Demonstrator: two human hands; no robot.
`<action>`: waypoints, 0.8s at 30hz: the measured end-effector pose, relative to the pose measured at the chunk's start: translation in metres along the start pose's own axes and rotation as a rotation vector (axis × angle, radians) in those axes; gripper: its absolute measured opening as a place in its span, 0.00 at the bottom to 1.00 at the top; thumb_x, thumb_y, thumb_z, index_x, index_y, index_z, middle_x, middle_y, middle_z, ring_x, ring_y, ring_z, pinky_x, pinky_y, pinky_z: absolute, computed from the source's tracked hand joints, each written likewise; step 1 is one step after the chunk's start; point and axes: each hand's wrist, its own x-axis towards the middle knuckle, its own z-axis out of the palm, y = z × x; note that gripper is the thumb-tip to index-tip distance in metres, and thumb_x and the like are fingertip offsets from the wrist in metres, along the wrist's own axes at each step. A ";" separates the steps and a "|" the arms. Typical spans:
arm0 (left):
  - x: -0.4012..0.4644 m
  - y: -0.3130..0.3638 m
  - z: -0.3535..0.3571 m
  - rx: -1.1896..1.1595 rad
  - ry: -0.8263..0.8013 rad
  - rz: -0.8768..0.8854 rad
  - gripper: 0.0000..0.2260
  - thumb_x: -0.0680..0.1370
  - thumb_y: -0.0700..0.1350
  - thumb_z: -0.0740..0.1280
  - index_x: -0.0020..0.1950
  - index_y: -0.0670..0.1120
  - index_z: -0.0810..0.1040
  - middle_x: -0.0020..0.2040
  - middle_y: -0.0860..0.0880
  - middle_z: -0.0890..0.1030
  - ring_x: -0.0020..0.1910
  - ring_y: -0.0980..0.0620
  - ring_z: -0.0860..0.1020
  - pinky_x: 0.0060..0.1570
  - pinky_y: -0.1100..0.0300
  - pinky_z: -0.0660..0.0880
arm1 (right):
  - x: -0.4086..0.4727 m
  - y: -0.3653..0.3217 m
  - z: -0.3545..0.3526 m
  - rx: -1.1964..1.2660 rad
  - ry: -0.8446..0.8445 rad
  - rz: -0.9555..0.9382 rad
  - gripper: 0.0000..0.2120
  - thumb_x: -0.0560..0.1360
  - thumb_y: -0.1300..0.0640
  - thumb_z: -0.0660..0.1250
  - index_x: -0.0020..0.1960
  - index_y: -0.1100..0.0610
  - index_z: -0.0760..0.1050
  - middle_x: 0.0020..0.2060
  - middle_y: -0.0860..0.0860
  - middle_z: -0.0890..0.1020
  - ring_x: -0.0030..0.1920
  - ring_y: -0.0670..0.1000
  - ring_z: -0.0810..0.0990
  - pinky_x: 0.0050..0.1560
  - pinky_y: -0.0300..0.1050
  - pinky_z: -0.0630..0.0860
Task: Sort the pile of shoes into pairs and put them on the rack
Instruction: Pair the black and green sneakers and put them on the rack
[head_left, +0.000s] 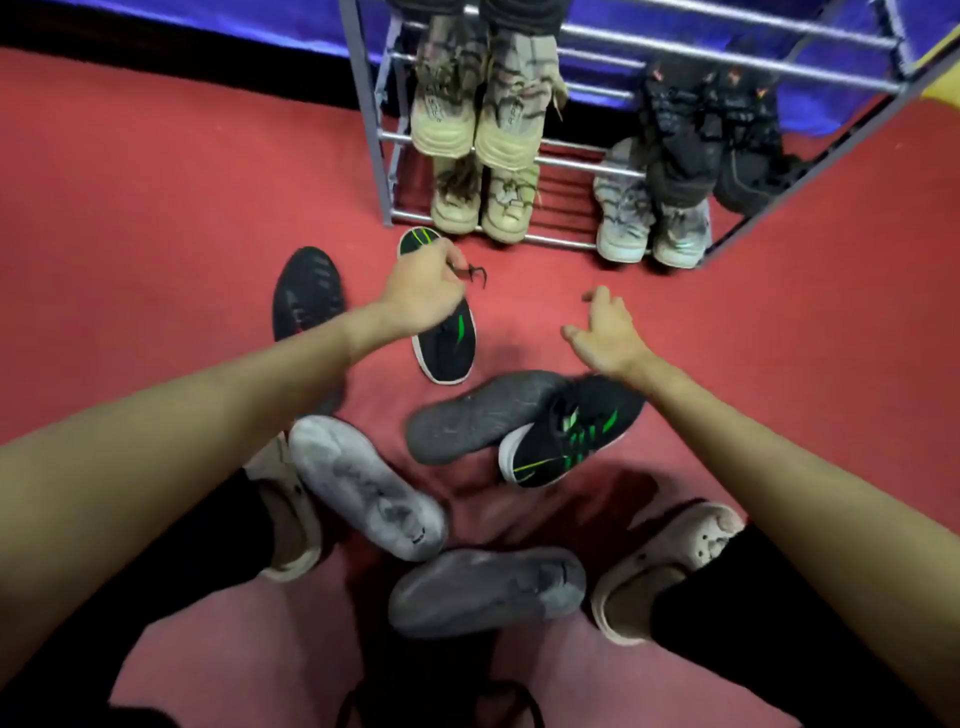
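My left hand (423, 293) grips a black shoe with green stripes (448, 345) by its middle, just above the red carpet in front of the metal rack (566, 241). Its matching black-and-green shoe (569, 434) lies lower right, leaning on an upturned dark grey sole (478, 415). My right hand (605, 332) hovers open above that spot, fingers spread, holding nothing. A black mesh shoe (307, 291) lies at the left. A pale grey shoe (363, 486) and a grey shoe (485, 590) lie sole-up near my feet.
The rack holds beige pairs (480, 124) on the left, black shoes (706, 130) and a light grey pair (652, 228) on the right. My feet wear cream clogs (670, 564). A blue cloth (260, 26) runs behind the rack.
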 end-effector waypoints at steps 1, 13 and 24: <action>-0.004 -0.004 0.012 0.011 -0.038 -0.014 0.13 0.73 0.35 0.60 0.56 0.41 0.77 0.48 0.40 0.84 0.50 0.43 0.81 0.48 0.60 0.72 | -0.008 0.013 0.010 0.028 -0.018 0.068 0.24 0.76 0.58 0.64 0.67 0.67 0.62 0.64 0.67 0.68 0.66 0.65 0.67 0.65 0.49 0.63; -0.023 -0.084 0.085 0.226 -0.259 -0.261 0.15 0.76 0.38 0.62 0.62 0.42 0.77 0.61 0.42 0.80 0.62 0.43 0.77 0.58 0.56 0.71 | -0.055 0.094 0.136 0.532 -0.121 0.493 0.31 0.71 0.55 0.72 0.65 0.69 0.63 0.64 0.63 0.73 0.66 0.57 0.73 0.64 0.41 0.67; 0.034 -0.116 0.117 0.003 -0.110 -0.595 0.22 0.76 0.48 0.66 0.65 0.36 0.69 0.62 0.39 0.77 0.58 0.39 0.78 0.57 0.51 0.76 | -0.036 0.104 0.179 1.175 0.059 0.876 0.47 0.48 0.48 0.83 0.61 0.65 0.69 0.53 0.57 0.82 0.49 0.55 0.83 0.43 0.54 0.82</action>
